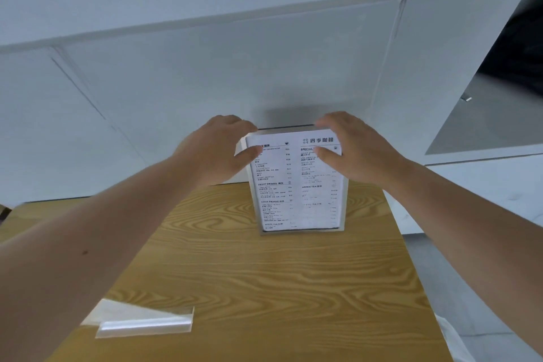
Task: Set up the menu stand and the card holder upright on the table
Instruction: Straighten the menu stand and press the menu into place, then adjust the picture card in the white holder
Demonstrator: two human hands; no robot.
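Clear acrylic card holder point(145, 321) lying flat near the wooden table's point(264, 288) front-left edge, partly hidden behind the left forearm.
Menu stand point(296, 185) stands upright at the table's far side; left hand point(219, 150) and right hand point(354, 147) clasp its top corners, thumbs on the front, fingers hidden behind. Lower print is blurred.
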